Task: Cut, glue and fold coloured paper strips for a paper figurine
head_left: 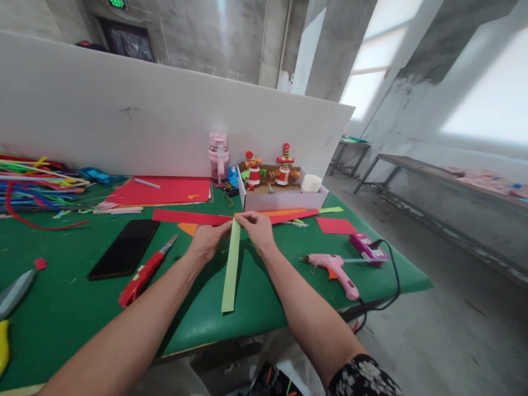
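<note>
Several paper strips meet at a point between my two hands over the green table. A light green strip (231, 269) hangs from that point toward the table's front edge. My left hand (208, 239) is closed on the inner end of a red strip (185, 216) that reaches left. My right hand (256, 228) pinches the top end of the green strip where the strips meet. From there another red strip (295, 216) and an orange strip (284, 212) run to the right. An orange piece (187, 227) lies behind my left hand.
On the green table (198, 324) lie a phone (124, 248), a red cutter (144, 278), scissors (16, 294) and a pink glue gun (336, 267) with a cord. Behind stand a box (282, 202) with two figures, a pink bottle (218, 159) and a white board (165, 121).
</note>
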`<action>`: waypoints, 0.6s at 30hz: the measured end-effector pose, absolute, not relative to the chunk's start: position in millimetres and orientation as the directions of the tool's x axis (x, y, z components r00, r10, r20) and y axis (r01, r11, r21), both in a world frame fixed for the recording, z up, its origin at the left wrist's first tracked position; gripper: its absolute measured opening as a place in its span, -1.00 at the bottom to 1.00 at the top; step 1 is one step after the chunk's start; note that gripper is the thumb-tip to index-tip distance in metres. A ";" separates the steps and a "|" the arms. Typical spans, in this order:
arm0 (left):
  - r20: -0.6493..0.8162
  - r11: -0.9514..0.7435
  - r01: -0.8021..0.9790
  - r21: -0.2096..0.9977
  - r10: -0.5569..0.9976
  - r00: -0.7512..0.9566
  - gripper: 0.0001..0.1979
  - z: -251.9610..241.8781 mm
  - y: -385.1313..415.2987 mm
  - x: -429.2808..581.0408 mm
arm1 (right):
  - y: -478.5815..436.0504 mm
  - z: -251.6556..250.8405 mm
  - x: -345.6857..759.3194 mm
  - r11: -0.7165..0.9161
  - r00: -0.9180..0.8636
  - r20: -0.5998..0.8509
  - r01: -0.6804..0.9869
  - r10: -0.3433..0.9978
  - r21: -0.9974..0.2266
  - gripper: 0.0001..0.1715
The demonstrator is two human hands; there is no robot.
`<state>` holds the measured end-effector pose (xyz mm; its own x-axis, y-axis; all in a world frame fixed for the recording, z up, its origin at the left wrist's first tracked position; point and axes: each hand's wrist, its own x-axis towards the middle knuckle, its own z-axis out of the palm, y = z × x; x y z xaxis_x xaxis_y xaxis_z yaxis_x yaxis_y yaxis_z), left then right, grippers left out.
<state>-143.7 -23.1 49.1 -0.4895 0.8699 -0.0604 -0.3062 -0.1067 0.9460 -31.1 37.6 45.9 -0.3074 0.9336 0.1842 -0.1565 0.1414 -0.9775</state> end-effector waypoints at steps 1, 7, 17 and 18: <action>-0.060 -0.103 -0.312 0.944 0.879 -0.474 -0.55 49.8 -23.5 -144.2 | 37.7 46.1 -30.6 0.181 -0.294 0.210 -0.121 0.932 -0.976 -0.71; -0.035 -0.099 -0.303 0.948 0.913 -0.406 -0.57 51.3 -25.4 -147.5 | 35.9 48.7 -27.9 0.291 -0.250 0.277 0.019 0.928 -0.957 -0.79; -0.009 -0.070 -0.147 0.987 0.875 -0.483 -0.60 55.3 -28.3 -148.7 | 34.9 48.0 -33.2 0.089 -0.344 0.152 -0.191 0.926 -0.978 -0.68; 0.001 -0.072 -0.125 0.990 0.871 -0.491 -0.60 56.3 -29.1 -148.4 | 34.8 47.5 -33.5 0.090 -0.340 0.151 -0.190 0.928 -0.978 -0.68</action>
<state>-148.4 -29.1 56.3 -0.4907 0.8713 0.0015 -0.1251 -0.0721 0.9895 -33.5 34.8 47.5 -0.3402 0.9281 0.1514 -0.1899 0.0898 -0.9777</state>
